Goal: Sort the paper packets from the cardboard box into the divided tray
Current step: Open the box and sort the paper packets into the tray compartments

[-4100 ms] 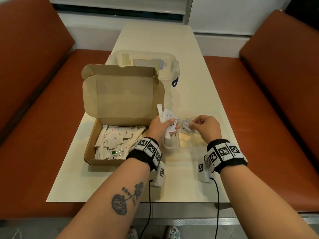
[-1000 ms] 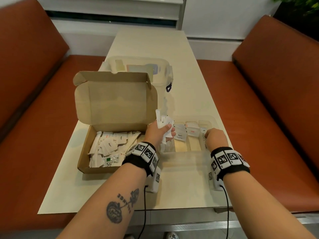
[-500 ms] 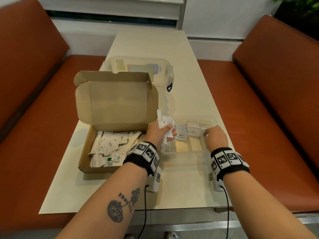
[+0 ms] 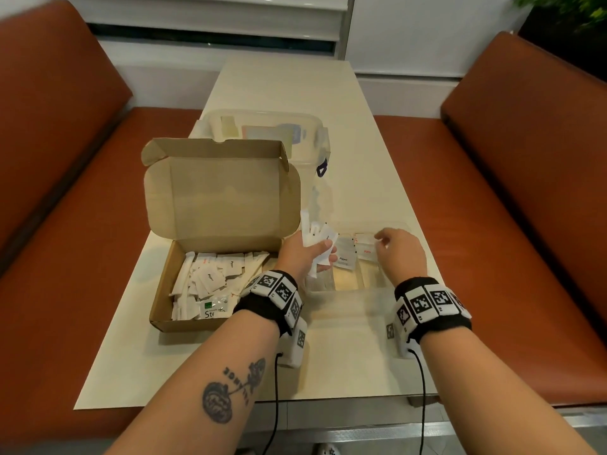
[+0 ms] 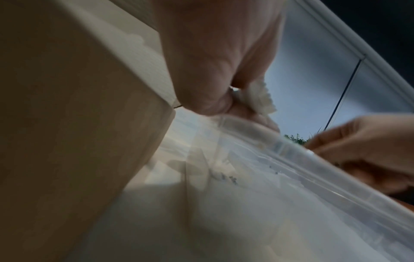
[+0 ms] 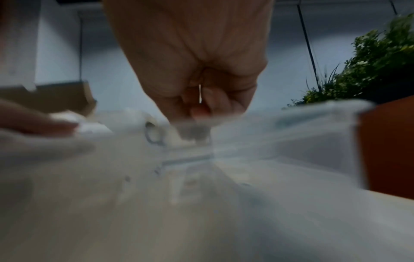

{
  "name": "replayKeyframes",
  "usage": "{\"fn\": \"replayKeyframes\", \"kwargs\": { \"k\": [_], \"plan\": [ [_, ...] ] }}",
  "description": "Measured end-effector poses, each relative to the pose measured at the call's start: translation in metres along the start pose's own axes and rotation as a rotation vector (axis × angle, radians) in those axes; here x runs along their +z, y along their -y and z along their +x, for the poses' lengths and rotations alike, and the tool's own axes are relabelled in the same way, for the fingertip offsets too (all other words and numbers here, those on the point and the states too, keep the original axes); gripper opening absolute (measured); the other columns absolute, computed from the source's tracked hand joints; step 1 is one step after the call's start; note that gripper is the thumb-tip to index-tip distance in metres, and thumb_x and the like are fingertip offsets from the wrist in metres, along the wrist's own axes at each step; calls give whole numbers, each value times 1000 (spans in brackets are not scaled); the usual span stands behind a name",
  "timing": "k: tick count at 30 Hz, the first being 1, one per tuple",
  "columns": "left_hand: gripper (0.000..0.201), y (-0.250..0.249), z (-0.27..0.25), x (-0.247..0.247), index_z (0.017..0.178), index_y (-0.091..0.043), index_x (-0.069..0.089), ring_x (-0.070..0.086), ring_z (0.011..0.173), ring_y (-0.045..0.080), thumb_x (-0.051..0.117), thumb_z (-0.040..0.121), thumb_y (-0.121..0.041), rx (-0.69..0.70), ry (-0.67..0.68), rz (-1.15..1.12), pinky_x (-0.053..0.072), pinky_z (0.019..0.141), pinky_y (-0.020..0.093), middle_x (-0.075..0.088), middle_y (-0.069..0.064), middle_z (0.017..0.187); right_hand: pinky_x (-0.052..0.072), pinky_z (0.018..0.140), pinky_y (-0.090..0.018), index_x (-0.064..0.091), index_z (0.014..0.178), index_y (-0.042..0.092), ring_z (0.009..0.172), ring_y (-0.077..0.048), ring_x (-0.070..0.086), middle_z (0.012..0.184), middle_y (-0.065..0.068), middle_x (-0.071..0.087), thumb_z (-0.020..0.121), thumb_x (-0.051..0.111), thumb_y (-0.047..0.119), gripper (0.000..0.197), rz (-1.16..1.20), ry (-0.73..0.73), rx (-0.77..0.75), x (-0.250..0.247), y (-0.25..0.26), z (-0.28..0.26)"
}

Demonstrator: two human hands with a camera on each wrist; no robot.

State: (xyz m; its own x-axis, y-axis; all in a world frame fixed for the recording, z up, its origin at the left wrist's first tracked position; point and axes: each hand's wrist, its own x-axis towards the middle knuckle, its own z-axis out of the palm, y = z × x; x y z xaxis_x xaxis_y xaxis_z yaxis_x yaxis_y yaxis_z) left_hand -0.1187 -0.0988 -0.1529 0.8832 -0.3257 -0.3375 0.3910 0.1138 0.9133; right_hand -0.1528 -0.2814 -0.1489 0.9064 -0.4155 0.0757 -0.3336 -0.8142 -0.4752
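The left hand [image 4: 303, 254] grips a fanned bunch of paper packets [image 4: 315, 236] beside the cardboard box [image 4: 164, 290], where many more lie loose. The right hand [image 4: 399, 254] hovers over the clear divided tray [image 4: 348, 289] on the tabletop [image 4: 354, 362], fingers loosely curled and holding nothing visible. The packets look light, thin and floppy, so they are best pinched flat near an edge. Half a second ago the right hand was lower in the tray's right compartment; now it has lifted clear.
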Motion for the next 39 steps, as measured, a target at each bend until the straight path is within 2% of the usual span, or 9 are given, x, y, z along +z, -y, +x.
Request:
{"fn": "replayKeyframes", "kwargs": {
  "k": [3, 5, 9, 12, 19, 24, 29, 32, 39],
  "plan": [
    [31, -1, -2, 0, 119, -3, 57, 68, 74, 24, 63, 88, -2, 1, 25, 0, 59, 65, 31, 68, 16, 96, 46, 76, -22, 68, 111, 15, 82, -10, 57, 101, -2, 68, 90, 60, 22, 23, 251, 89, -86, -1, 25, -4],
    [33, -2, -4, 0, 118, -3, 58, 69, 77, 27, 66, 86, -2, 4, 55, 6, 59, 67, 35, 69, 18, 101, 46, 63, -18, 67, 113, 16, 70, -5, 56, 97, 0, 66, 88, 64, 25, 27, 383, 202, -78, 2, 37, -6],
    [31, -3, -8, -4, 113, -6, 62, 68, 76, 27, 70, 83, -4, 13, 105, 22, 59, 68, 36, 70, 15, 99, 37, 53, -13, 69, 106, 14, 58, -2, 50, 79, 5, 60, 84, 68, 19, 23, 531, 228, -58, 7, 45, -7],
    [17, -3, -9, -9, 97, -11, 62, 69, 67, 22, 69, 84, -3, 4, 69, -58, 57, 58, 29, 71, 10, 88, 37, 50, -12, 68, 93, 8, 51, -2, 48, 68, 3, 60, 82, 71, 15, 14, 594, 203, -21, 7, 44, -6],
    [20, -3, -8, -12, 88, -10, 61, 66, 70, 23, 65, 81, 9, 28, -35, -31, 57, 54, 27, 65, 12, 88, 34, 38, -8, 62, 76, 13, 46, -6, 46, 61, 0, 57, 81, 71, 9, 11, 565, 270, 42, 9, 38, -9],
    [21, -3, -6, -11, 87, -11, 61, 65, 70, 23, 66, 81, 9, 28, -25, 22, 57, 54, 27, 63, 10, 86, 37, 51, -3, 71, 81, 14, 57, 3, 54, 65, 6, 63, 82, 69, 12, 2, 440, 290, -51, 0, 40, -3],
    [19, -2, -6, -12, 89, -13, 59, 67, 64, 16, 68, 82, 3, 31, -3, -20, 55, 54, 24, 65, 9, 79, 52, 69, -28, 70, 75, 12, 69, -15, 62, 72, -3, 68, 80, 68, 8, 6, 338, 137, 4, -5, 33, 5],
    [16, -1, -6, -14, 91, -14, 59, 67, 68, 15, 66, 84, -2, 22, 7, -37, 54, 55, 23, 67, 8, 80, 56, 80, -37, 71, 79, 5, 81, -25, 66, 79, -10, 70, 80, 68, 4, 3, 280, 174, 2, 0, 30, 4],
    [14, 0, -4, -15, 91, -15, 59, 69, 70, 13, 66, 85, -3, 12, 6, -32, 54, 57, 24, 68, 5, 79, 44, 70, -23, 73, 82, 12, 83, -20, 64, 87, -5, 71, 84, 63, 9, 11, -47, 288, -94, 17, 31, 2]
  ]
}}
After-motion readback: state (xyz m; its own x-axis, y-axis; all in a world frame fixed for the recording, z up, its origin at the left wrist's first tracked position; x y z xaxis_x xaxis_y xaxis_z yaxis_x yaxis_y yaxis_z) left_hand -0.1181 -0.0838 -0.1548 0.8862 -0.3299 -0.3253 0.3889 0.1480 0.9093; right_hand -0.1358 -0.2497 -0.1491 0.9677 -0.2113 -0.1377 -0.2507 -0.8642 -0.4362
